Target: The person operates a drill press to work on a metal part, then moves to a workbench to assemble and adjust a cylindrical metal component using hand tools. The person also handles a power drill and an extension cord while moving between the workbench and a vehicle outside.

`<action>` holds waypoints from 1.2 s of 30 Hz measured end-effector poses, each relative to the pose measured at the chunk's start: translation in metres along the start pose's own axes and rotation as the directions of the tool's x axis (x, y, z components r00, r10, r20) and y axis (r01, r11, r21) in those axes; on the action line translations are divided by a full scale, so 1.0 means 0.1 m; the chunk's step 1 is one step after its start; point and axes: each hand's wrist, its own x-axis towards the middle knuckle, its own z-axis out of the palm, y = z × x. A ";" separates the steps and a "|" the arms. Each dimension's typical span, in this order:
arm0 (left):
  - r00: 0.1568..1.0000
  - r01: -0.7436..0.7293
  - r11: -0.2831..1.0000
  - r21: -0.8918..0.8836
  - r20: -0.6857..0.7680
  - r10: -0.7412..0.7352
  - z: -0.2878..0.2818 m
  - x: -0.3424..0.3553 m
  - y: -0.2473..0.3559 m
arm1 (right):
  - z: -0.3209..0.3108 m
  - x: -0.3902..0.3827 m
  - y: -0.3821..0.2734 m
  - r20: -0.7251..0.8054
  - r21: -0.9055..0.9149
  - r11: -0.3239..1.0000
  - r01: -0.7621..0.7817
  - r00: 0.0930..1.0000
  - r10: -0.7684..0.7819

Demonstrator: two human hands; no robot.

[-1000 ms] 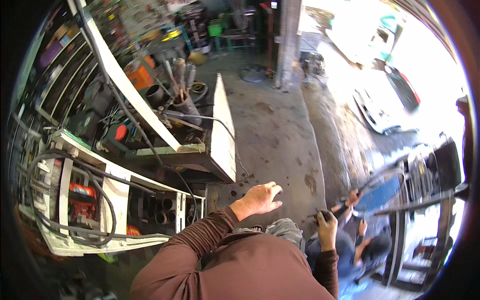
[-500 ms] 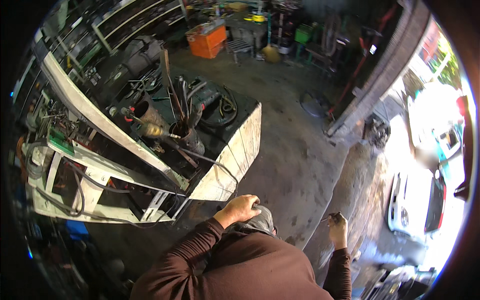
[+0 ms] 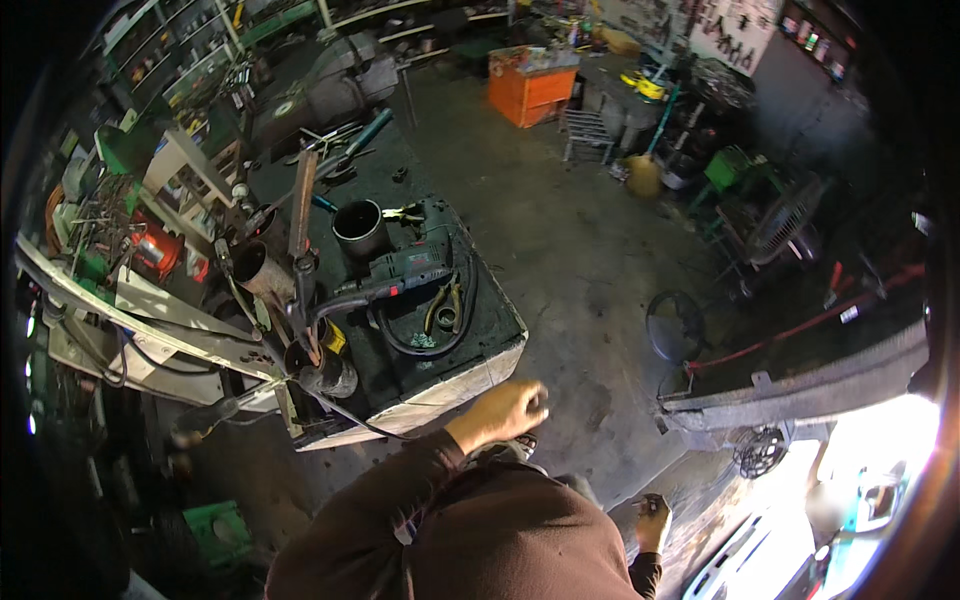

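My left hand (image 3: 508,410) is curled beside the near corner of a dark-topped workbench (image 3: 400,175) with a pale side; I cannot make out whether anything is inside its fingers. My right hand (image 3: 652,515), low at the right, is closed round a small dark thing I cannot identify. On the bench lie a corded power tool (image 3: 405,265), a coiled hose (image 3: 420,345), pliers (image 3: 405,215) and an open metal cylinder (image 3: 362,228). More cylinders (image 3: 322,372) hold long bars and tools at the bench's left.
A pale metal frame (image 3: 150,320) with cables leans at the left. Beyond the bench are an orange cabinet (image 3: 530,90), a metal rack (image 3: 585,135), a broom (image 3: 645,175) and a fan (image 3: 780,220). A steel post (image 3: 790,395) and white vehicle (image 3: 740,555) are at the right.
The view has swung right and further into the workshop, bringing the bench top and back area into view. My left hand's fingers have curled from spread. The co-worker has left the view.
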 end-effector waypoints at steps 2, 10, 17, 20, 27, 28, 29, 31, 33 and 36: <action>0.982 -0.002 1.000 0.021 -0.191 0.006 -0.31 0.33 0.12 | -0.21 0.61 -0.05 0.072 0.087 0.996 -0.037 0.997 0.031; 0.474 0.261 0.963 -0.075 -0.859 -0.195 -0.84 0.95 -0.29 | 0.05 3.49 -0.98 0.373 -0.146 0.934 0.327 0.893 -0.254; -0.277 0.329 0.737 -0.591 -0.806 -0.523 -1.24 0.79 -0.64 | 0.84 5.79 -2.64 0.650 0.112 0.870 0.481 0.627 -0.430; -0.529 -0.240 0.684 -0.688 -0.498 -0.687 -1.40 0.66 -1.03 | 1.09 6.19 -3.66 0.734 0.006 0.718 0.696 0.485 -0.476; -0.615 -0.327 0.694 -0.641 -0.413 -0.672 -1.78 0.53 -1.72 | 2.13 6.76 -4.66 0.796 0.088 0.708 0.700 0.378 -0.472; -0.597 -0.370 0.703 -0.607 -0.425 -0.681 -1.87 0.54 -1.71 | 2.23 6.73 -4.83 0.814 0.089 0.721 0.688 0.366 -0.450; -0.582 -0.439 0.675 -0.593 -0.385 -0.717 -1.88 0.55 -1.85 | 2.30 6.68 -4.98 0.821 0.070 0.677 0.733 0.343 -0.457; -0.528 -0.555 0.610 -0.565 -0.328 -0.784 -1.89 0.50 -1.96 | 2.62 6.71 -5.24 0.826 0.167 0.559 0.812 0.194 -0.529; -0.446 -0.654 0.530 -0.540 -0.291 -0.846 -1.97 0.47 -1.96 | 2.88 6.63 -5.59 0.875 0.187 0.526 0.829 0.102 -0.473; -0.516 -0.591 0.575 -0.566 -0.282 -0.809 -2.15 0.60 -1.74 | 3.28 6.43 -6.22 0.874 0.257 0.296 0.920 -0.090 -0.478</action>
